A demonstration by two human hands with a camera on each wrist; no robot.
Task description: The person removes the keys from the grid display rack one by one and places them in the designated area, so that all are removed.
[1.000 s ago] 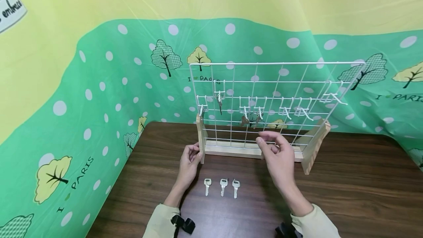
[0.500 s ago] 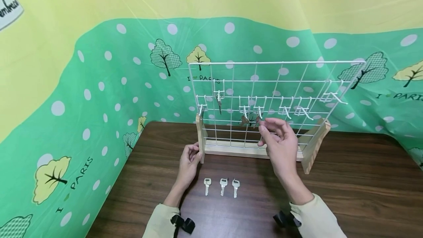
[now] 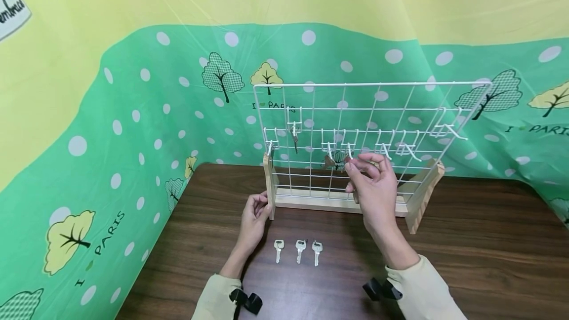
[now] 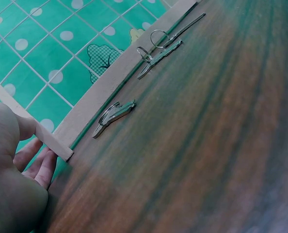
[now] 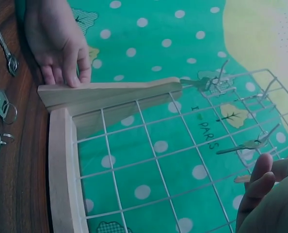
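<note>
At the white wire rack [image 3: 338, 196], my left hand [image 3: 252, 222] grips the wooden side panel [image 3: 269, 186], thumb on the near side and fingers behind, as the left wrist view also shows. My right hand [image 3: 378, 191] is raised before the grid, its thumb and fingertips pinching a hanging key [image 3: 347, 160] below a hook [image 3: 349, 151]. In the right wrist view a brownish tip [image 5: 241, 179] sticks out beside the right fingers; most of that key is hidden. Another key [image 3: 329, 161] hangs just left of it. More keys hang on the upper hook [image 3: 295, 137] and the far-left hook [image 3: 271, 147].
Three keys lie in a row on the dark wooden table [image 3: 498, 241] before the rack: left key [image 3: 278, 251], middle key [image 3: 300, 251], right key [image 3: 317, 253]. Several hooks on the grid's right side hold nothing. A patterned green and yellow cloth [image 3: 133, 127] stands behind.
My right hand has risen from low before the grid to the hanging key and closed its fingertips there. The left hand has stayed on the side panel.
</note>
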